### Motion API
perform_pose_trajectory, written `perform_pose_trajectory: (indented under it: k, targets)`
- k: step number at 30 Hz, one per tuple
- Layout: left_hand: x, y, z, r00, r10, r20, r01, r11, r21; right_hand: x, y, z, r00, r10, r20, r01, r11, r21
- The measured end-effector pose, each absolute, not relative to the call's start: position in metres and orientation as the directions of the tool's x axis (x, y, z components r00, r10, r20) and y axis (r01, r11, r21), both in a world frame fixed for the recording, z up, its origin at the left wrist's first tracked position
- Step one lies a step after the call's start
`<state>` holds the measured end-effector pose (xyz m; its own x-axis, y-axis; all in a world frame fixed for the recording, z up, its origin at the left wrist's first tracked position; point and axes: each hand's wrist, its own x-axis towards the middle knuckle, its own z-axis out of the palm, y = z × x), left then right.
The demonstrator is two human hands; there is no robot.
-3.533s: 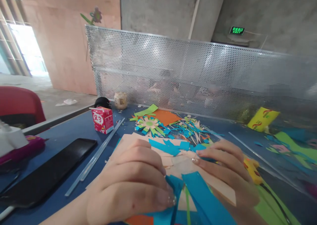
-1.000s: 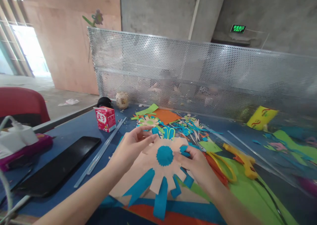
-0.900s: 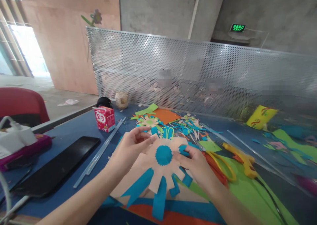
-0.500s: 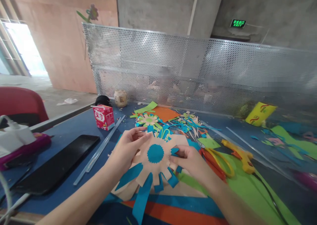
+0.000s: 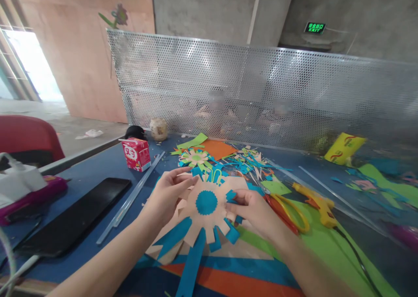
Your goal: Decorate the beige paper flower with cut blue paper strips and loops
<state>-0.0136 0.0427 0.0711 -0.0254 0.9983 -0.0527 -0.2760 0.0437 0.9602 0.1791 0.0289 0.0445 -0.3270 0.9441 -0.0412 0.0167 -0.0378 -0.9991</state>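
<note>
Between my hands is a felt flower (image 5: 199, 221), beige with blue strips around its edge and a round blue centre with a jagged rim. My left hand (image 5: 170, 192) pinches its upper left edge between thumb and fingers. On the right side, my right hand (image 5: 253, 207) grips a petal beside a blue tab. Long blue strips hang from the flower's lower side towards me. Beneath it lie beige, blue, green and orange felt sheets. Just beyond the flower sits a smaller green and beige felt flower (image 5: 196, 157).
Scissors (image 5: 290, 210) with yellow and orange handles and a yellow glue gun (image 5: 316, 203) lie to the right. Clear glue sticks (image 5: 130, 201), a black phone (image 5: 75, 216) and a red drink carton (image 5: 136, 154) are on the left. Felt scraps (image 5: 248, 160) lie before a perforated metal screen (image 5: 196, 79).
The flower has turned and shifted slightly between my hands, and its lower blue strip hangs straighter. Both hands keep their hold on it.
</note>
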Motion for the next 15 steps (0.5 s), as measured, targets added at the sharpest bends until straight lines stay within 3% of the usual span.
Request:
perform_pose_trajectory:
  k: [4, 11, 15]
  targets:
    - [-0.013, 0.041, 0.069, -0.007, 0.998, -0.059, -0.258, 0.055, 0.965, 0.181, 0.028, 0.049, -0.307, 0.951, -0.046, 0.039, -0.035, -0.999]
    - [-0.012, 0.025, 0.06, 0.048, 0.998, 0.033, -0.104, -0.028, 0.994, 0.186, 0.03, 0.056, -0.112, 0.991, -0.068, 0.203, -0.044, -0.978]
    - [-0.014, 0.024, 0.055, 0.103, 0.994, -0.029, -0.047, 0.034, 0.998, 0.189, 0.032, 0.058, -0.106, 0.993, -0.047, 0.199, -0.025, -0.98]
